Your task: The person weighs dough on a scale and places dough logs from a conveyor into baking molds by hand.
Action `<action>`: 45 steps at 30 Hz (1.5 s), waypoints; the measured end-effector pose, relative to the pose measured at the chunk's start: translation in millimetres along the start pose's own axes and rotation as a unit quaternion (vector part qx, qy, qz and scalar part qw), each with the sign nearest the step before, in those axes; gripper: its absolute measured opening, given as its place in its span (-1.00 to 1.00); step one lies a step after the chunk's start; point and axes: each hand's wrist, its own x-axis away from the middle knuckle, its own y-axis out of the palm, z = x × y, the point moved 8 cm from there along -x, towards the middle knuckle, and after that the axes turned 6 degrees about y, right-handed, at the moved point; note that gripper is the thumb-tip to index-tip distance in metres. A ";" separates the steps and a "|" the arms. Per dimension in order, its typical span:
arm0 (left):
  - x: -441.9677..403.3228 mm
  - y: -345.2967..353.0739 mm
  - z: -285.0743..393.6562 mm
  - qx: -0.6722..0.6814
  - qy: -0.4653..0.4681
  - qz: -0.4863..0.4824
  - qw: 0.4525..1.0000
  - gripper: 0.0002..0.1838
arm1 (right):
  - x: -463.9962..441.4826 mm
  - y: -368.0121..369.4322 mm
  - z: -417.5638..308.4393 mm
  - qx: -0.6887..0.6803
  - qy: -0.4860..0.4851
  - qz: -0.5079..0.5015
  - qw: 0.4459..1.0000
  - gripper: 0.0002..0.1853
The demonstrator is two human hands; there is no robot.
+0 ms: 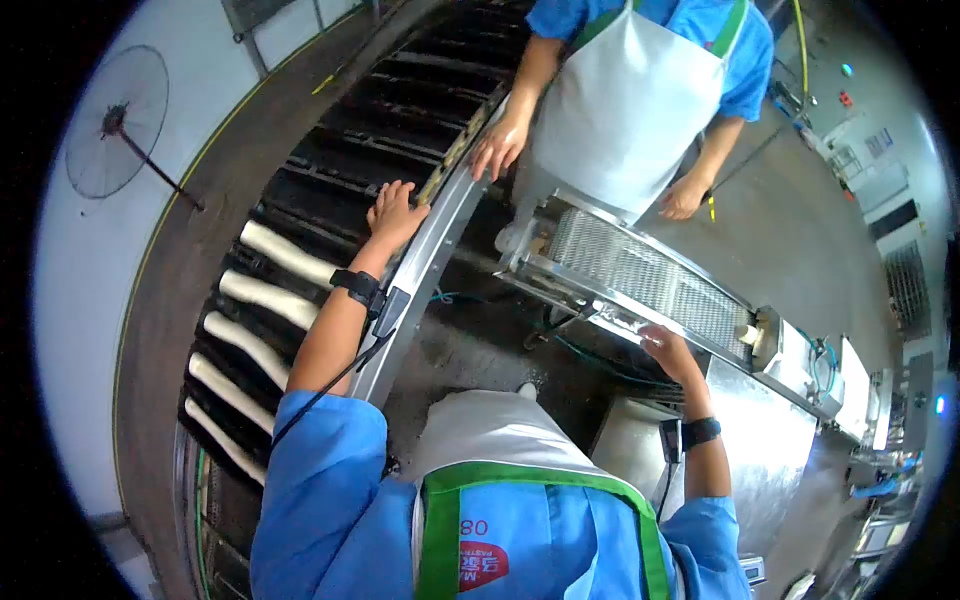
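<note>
Dough strips point(247, 346) are being kept apart by trays point(335, 157), presumably against sticking; the left hand point(397, 214), fingers wide, is being held by the rail point(438, 232), the right hand point(668, 352), fingers half-open, near the mesh belt point(640, 268).

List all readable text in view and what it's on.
"08" as seen: blue shirt; orientation unclear, could be "80".
"PASTRY": red logo on that shirt.
"MA…": same logo, rest cut off.
Too small or blurred: logo's large characters, wall notice, small display at bottom right.
</note>
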 end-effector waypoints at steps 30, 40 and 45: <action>65.3 -1.9 5.5 -0.058 -0.015 0.055 0.997 -0.54 | -68.6 -110.4 226.9 0.352 0.138 0.154 0.913 -0.59; 98.5 0.3 -19.4 -0.081 -0.030 0.070 0.994 -0.77 | -116.6 -108.4 196.8 0.303 0.140 -0.015 0.943 -0.57; 82.5 1.9 -67.1 -0.033 -0.178 0.009 0.983 -0.85 | -120.1 -195.8 92.3 0.260 0.141 0.096 0.951 -0.57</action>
